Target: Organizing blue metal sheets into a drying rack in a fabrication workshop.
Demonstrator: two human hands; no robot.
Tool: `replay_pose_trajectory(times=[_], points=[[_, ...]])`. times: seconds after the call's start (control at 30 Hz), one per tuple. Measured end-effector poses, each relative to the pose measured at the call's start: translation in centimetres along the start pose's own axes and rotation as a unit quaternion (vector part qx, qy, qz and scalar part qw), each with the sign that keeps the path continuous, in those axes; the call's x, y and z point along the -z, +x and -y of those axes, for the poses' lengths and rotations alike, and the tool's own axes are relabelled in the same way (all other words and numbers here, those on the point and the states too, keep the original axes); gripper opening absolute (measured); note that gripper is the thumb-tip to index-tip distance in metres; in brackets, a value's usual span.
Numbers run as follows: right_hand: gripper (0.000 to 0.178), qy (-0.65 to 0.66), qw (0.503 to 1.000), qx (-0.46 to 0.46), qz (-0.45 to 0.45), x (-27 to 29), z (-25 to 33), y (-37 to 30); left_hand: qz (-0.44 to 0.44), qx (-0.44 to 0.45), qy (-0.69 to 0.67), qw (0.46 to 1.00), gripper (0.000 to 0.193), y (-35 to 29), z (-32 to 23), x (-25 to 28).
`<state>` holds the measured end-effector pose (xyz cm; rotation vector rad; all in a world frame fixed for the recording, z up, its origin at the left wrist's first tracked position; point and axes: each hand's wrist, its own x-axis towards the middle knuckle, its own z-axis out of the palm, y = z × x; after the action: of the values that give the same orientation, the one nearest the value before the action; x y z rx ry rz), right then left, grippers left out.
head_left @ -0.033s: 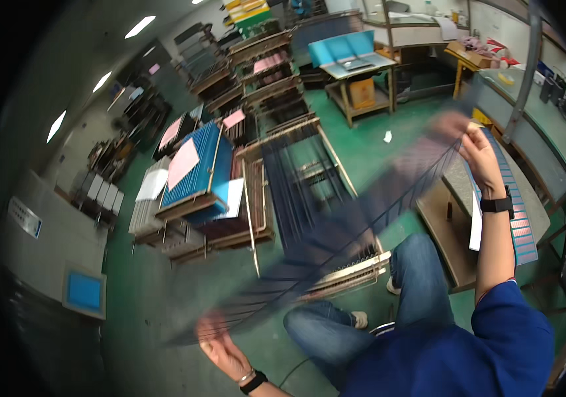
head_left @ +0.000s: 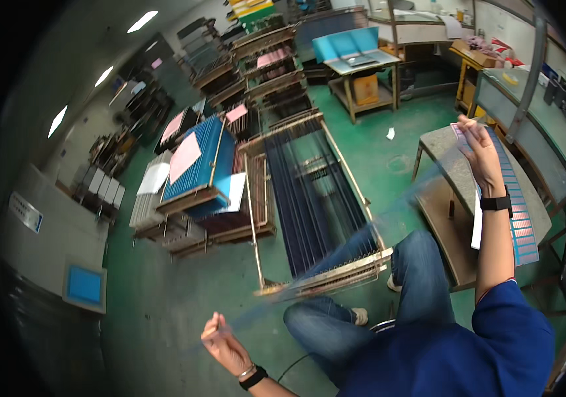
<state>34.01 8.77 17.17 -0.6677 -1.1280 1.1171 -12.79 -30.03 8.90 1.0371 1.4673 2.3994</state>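
2 sets of fingers pinch 1 blurred blue panel (head_left: 354, 241): my left hand (head_left: 225, 345) grasps its lower end, my right hand (head_left: 482, 157) the upper. It hangs between them, slanting across my view of the rack's (head_left: 254, 255) near edge; I judge it midway, not yet set down. Dark panels (head_left: 294, 215) already fill much of the rack; a copper-marked strip (head_left: 520, 210) runs toward the desk's (head_left: 535, 210) near right corner.

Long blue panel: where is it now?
In the head view, the blue panel slants from the left hand, lower left, to the right hand, upper right, passing in front of the slotted rack.
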Motion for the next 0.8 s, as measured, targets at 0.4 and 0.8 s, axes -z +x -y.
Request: replay_pose_trajectory(times=[0.4, 0.8], points=[[0.049, 0.307, 0.937, -0.069, 0.151, 7.5, -12.2, -1.0, -0.029, 0.299, -0.183, 0.936, 0.045, -3.1, -1.4, -6.9], [0.046, -0.173, 0.985, 0.001, -0.011, 8.1, -15.1, -5.5, -0.026, 0.359, -0.306, 0.881, 0.036, -2.8, 0.3, -7.3]])
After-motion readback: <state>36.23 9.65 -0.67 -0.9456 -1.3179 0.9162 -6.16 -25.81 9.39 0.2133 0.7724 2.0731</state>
